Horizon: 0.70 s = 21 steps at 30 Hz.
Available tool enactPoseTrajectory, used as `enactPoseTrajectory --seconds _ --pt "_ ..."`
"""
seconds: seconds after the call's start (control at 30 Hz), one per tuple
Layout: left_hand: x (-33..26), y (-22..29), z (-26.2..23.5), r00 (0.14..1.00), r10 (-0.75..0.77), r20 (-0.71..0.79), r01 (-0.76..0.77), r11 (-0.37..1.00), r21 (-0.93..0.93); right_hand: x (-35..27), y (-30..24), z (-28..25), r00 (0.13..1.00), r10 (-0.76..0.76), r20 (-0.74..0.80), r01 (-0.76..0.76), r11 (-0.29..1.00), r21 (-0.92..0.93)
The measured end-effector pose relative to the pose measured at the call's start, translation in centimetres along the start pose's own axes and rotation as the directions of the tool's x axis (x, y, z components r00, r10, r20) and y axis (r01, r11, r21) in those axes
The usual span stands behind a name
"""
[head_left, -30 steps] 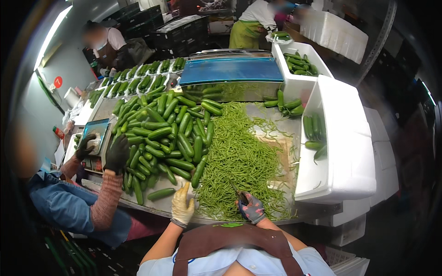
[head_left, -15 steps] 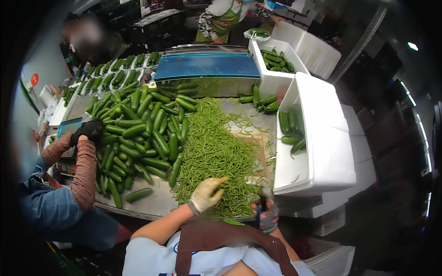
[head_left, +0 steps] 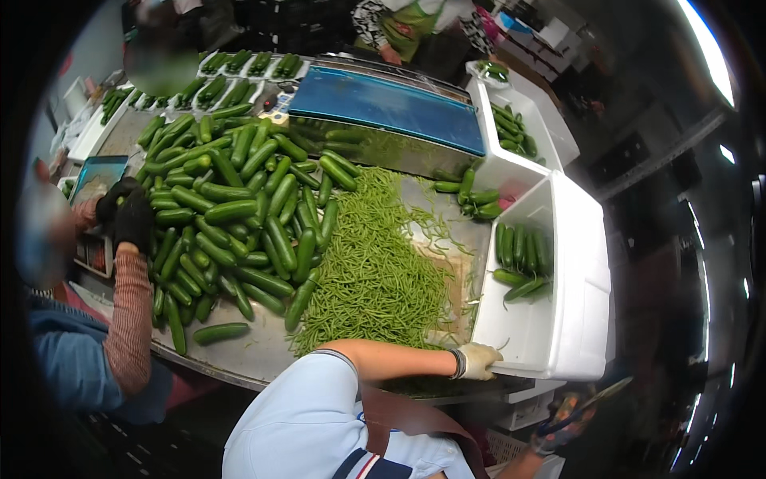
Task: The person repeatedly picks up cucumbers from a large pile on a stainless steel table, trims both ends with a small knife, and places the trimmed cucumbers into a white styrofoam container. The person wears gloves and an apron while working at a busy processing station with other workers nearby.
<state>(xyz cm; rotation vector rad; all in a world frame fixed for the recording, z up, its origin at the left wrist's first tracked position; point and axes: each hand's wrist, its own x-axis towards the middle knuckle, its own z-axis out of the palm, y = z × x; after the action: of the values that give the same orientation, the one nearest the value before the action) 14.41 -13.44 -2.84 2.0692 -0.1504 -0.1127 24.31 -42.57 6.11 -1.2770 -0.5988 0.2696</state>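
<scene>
My left hand (head_left: 477,361), in a pale glove, reaches across to the right, its fingers closed on the near rim of a white foam box (head_left: 581,319). This box lies on its side with several cucumbers (head_left: 525,249) inside. Lower right, my right hand (head_left: 565,421), in a patterned grey glove, grips a slim pointed tool (head_left: 610,391); blur hides its exact kind. A wide heap of thin green beans (head_left: 375,271) covers the metal table beyond my left arm. Left of the beans rises a large pile of cucumbers (head_left: 231,211).
A co-worker's black-gloved hands (head_left: 132,219) are at the pile's left edge. Behind the beans stands a raised blue panel (head_left: 387,108). Packed cucumber trays (head_left: 211,92) line the back left. Another foam box (head_left: 519,172) holds cucumbers. Across stands a person in a green apron (head_left: 411,28).
My left hand has moved right from above the beans to the foam box's rim. My right hand has swung out to the right with the pointed tool. The view has shifted.
</scene>
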Motion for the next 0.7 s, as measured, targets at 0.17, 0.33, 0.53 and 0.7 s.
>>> enactPoseTrajectory --seconds 0.17,0.33,0.53,0.7 --pt "-0.3 -1.0 0.3 0.996 -0.023 -0.083 0.025 0.999 0.024 13.8 -3.9 3.6 0.953 -0.022 0.303 0.073 0.985 -0.156" --pt "0.9 0.4 2.7 0.994 -0.039 -0.103 0.051 0.992 0.112 27.9 -0.9 1.6 0.917 0.040 0.397 0.064 0.967 -0.245" --pt "-0.4 1.2 4.2 0.999 0.040 0.022 -0.040 0.999 -0.029 30.1 4.6 10.9 0.907 -0.002 0.422 0.175 0.912 -0.371" --pt "2.2 -2.9 -6.6 0.998 0.049 0.032 -0.044 0.991 -0.122 28.6 3.0 10.7 0.891 0.235 0.389 -0.237 0.971 -0.045"
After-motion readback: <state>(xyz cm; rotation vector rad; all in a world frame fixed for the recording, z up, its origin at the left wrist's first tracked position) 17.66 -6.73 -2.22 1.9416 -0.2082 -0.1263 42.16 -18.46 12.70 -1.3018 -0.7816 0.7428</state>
